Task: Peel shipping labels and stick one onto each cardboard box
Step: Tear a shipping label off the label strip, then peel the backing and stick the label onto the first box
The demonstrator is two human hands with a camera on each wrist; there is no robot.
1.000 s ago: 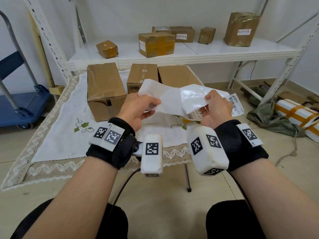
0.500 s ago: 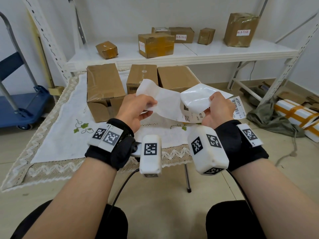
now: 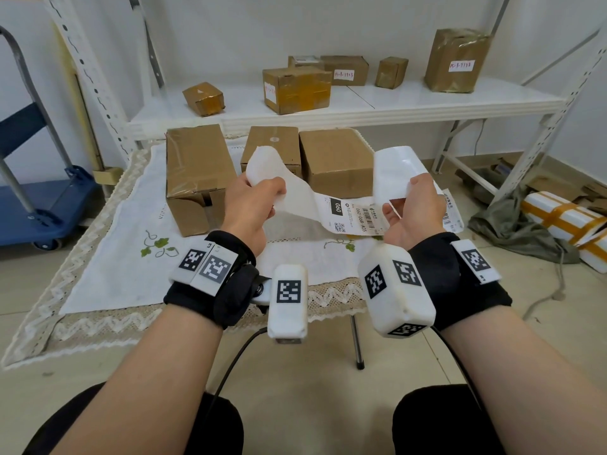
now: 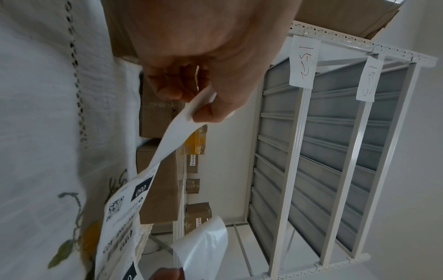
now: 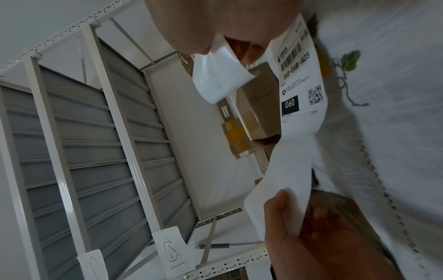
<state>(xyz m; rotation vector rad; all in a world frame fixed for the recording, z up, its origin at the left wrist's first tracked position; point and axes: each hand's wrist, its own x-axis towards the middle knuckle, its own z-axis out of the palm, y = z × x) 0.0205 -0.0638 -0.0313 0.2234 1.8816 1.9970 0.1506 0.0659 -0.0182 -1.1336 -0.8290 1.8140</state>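
Observation:
My left hand (image 3: 271,195) pinches the blank end of a white shipping label (image 3: 353,213); its printed face with "060" and a barcode stretches toward my right hand (image 3: 405,193). The right hand grips the glossy backing liner (image 3: 392,172), which curls upward away from the label. The wrist views show the same: left hand (image 4: 201,106) pinching the label (image 4: 134,199), and right hand (image 5: 230,43) holding the liner (image 5: 220,79) beside the label (image 5: 299,91). Three plain cardboard boxes stand behind on the table: left (image 3: 197,172), middle (image 3: 272,146), right (image 3: 335,159).
A white embroidered cloth (image 3: 108,257) covers the small table. Behind it, a white shelf (image 3: 361,106) carries several taped boxes. A blue cart (image 3: 33,198) stands at the left. White parcels (image 3: 565,221) and a grey-green cloth (image 3: 512,228) lie on the floor at the right.
My hands have drawn apart. The liner has come further off toward the right, and the label's printed face now shows between the hands.

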